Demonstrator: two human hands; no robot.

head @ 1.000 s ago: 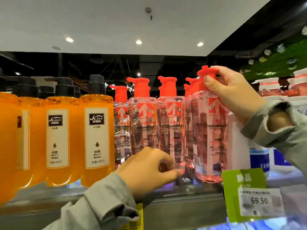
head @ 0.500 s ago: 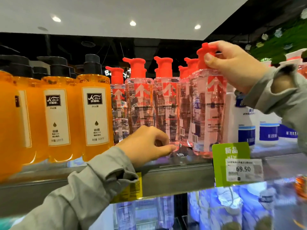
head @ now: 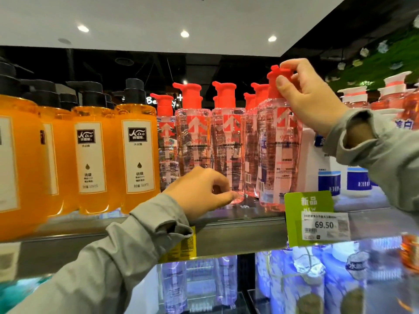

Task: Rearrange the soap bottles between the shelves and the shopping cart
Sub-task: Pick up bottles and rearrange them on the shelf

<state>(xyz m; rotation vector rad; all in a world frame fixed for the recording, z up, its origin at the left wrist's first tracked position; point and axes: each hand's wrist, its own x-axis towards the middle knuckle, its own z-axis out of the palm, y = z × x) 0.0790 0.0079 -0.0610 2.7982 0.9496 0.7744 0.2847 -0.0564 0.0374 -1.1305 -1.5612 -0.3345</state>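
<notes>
Shelf: the grey metal shelf (head: 238,236) carries every bottle in view; the shopping cart is out of sight.
Orange stock: tall orange bottles with black pump caps (head: 138,155) fill the left of the shelf, untouched.
Red-capped row: clear pink soap bottles with red pump caps (head: 195,141) stand packed together mid-shelf, at least 5 showing.
Task bottle: the front-right clear pink bottle (head: 281,155) is upright at the shelf's front edge, just beside its neighbours; I cannot tell whether its foot rests on the shelf or is lifted.
Right hand: the right hand (head: 310,103) pinches that bottle's red pump cap between thumb and fingers.
Left hand: the left hand (head: 199,193) has its fingers curled at the foot of a middle bottle in the row; I cannot tell whether it grips it.
Price tag: a green shelf tag (head: 308,214) reading 69.50 hangs on the shelf edge, below the pinched bottle.
Progress: probably mid-move on 1 bottle; with no cart visible, how many bottles are done or left cannot be judged.
</notes>
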